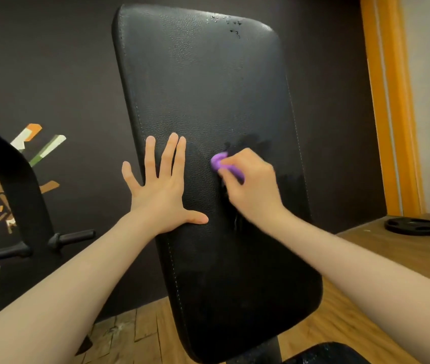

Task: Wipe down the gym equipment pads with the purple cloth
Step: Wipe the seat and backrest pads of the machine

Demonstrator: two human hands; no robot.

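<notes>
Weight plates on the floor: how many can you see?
1: a black weight plate lies flat on the wooden floor at right, beside the orange pillar. Others may be out of view.

Weight plate (414, 226) (on wooden floor (392, 248))

Back pad (203, 101): black textured vinyl, long rounded rectangle, light stitching along side edges, tilted upright, occupying scene centre. Scuff marks at far right corner. Wet dark streaks at mid-right.

Purple cloth (219, 161): bunched small, mostly hidden, pressed against pad face at mid-height, right of centre.
</notes>
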